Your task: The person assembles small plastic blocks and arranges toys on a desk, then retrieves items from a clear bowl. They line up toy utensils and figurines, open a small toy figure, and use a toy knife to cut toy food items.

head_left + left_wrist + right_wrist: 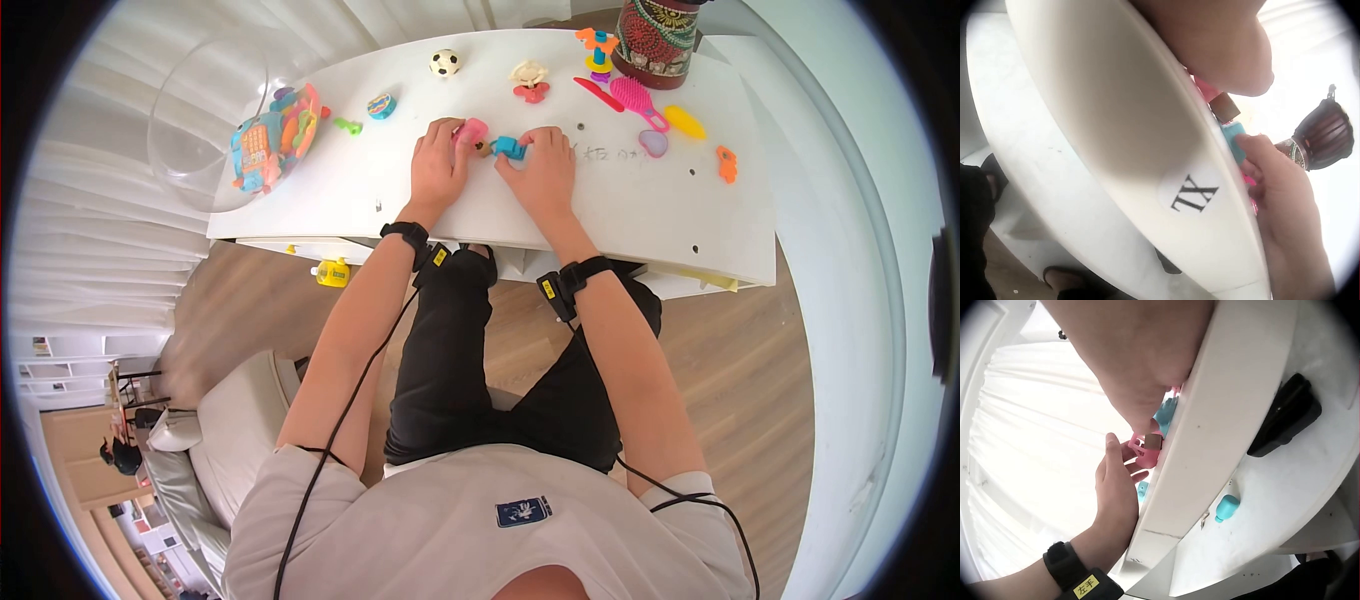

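Observation:
My left hand (440, 165) holds a pink plastic toy (472, 131) near the middle of the white table (640, 215). Close on its right, my right hand (545, 178) grips a light-blue plastic toy (508, 148) between thumb and fingers. A small brown cube (1153, 442) sits at the pink toy (1145, 460), between the two hands. From the left wrist the cube (1225, 107) shows right above the blue toy (1233, 139). The fingers of my left hand (1117, 487) lie behind the pink toy in the right wrist view. Part of each toy is hidden by the hands.
Left stand a clear bag of toys (300, 130), a blue round tin (381, 106) and a green toy (348, 126). Behind lie a small football (445, 63) and a white-and-red toy (530, 82). To the right are a drum (655, 45), pink hairbrush (632, 95) and orange toy (727, 165).

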{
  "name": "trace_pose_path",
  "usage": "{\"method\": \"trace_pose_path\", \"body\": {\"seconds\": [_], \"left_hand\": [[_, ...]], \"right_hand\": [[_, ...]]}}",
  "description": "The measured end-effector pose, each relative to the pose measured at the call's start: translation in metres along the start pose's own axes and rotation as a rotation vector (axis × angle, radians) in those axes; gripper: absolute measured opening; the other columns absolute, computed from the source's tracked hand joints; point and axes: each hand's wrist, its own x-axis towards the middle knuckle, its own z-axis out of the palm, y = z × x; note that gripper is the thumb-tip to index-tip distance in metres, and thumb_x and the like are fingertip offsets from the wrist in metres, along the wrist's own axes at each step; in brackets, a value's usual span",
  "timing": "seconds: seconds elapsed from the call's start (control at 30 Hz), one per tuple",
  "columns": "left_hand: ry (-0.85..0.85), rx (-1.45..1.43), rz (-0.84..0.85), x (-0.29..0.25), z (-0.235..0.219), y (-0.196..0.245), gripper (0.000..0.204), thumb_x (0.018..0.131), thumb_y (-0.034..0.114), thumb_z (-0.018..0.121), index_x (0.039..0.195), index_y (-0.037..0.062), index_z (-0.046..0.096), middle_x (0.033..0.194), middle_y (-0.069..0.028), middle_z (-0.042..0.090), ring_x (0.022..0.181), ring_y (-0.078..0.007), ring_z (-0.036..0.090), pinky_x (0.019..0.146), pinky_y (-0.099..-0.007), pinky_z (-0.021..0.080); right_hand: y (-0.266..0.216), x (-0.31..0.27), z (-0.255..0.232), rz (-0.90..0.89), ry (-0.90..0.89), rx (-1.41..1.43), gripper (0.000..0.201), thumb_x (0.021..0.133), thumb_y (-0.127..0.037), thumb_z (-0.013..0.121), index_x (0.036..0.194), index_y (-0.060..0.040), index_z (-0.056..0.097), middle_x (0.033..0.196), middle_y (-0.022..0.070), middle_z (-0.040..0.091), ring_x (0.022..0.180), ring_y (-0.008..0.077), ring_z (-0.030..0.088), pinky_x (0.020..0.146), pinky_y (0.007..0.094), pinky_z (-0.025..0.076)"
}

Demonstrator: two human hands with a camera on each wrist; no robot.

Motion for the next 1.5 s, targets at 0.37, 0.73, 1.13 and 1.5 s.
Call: {"method": "trace_pose_path", "body": {"seconds": [0.37, 0.73, 1.13, 1.5], "left_hand": [[0.071, -0.004, 0.062, 0.005, -0.005, 0.008, 0.037, 0.088, 0.014, 0.068, 0.124, 0.0051, 0.065, 0.136, -0.0137, 0.062, 0.125, -0.0359, 0.059, 0.110, -0.0484, 0.043], [-0.024, 0.053, 0.242, 0.006, -0.003, 0.002, 0.025, 0.083, 0.008, 0.077, 0.107, 0.0116, 0.076, 0.132, -0.0052, 0.070, 0.133, -0.0330, 0.056, 0.120, -0.0585, 0.034], [0.028, 0.071, 0.227, 0.007, 0.001, -0.004, 0.011, 0.088, 0.019, 0.080, 0.097, 0.0133, 0.082, 0.102, 0.0005, 0.078, 0.121, -0.0269, 0.063, 0.114, -0.0542, 0.041], [-0.027, -0.025, 0.199, 0.004, -0.006, 0.002, 0.021, 0.100, 0.013, 0.060, 0.106, 0.0092, 0.080, 0.115, -0.0047, 0.078, 0.128, -0.0308, 0.062, 0.121, -0.0550, 0.035]], "right_hand": [[0.003, 0.000, 0.006, -0.098, 0.111, -0.013, 0.033, 0.081, -0.026, 0.077, 0.105, -0.0069, 0.064, 0.106, 0.0104, 0.061, 0.102, 0.0319, 0.059, 0.087, 0.0459, 0.045], [0.002, -0.001, 0.002, -0.069, -0.057, -0.079, 0.030, 0.076, -0.020, 0.075, 0.104, -0.0115, 0.067, 0.106, 0.0078, 0.062, 0.104, 0.0298, 0.058, 0.090, 0.0458, 0.042], [0.001, -0.002, -0.001, -0.076, -0.133, -0.006, 0.031, 0.073, -0.027, 0.080, 0.099, -0.0145, 0.067, 0.101, 0.0030, 0.064, 0.099, 0.0259, 0.061, 0.089, 0.0438, 0.040], [0.001, -0.003, -0.002, -0.092, -0.128, -0.030, 0.032, 0.073, -0.026, 0.080, 0.099, -0.0144, 0.067, 0.100, 0.0036, 0.064, 0.098, 0.0258, 0.061, 0.089, 0.0442, 0.040]]}}
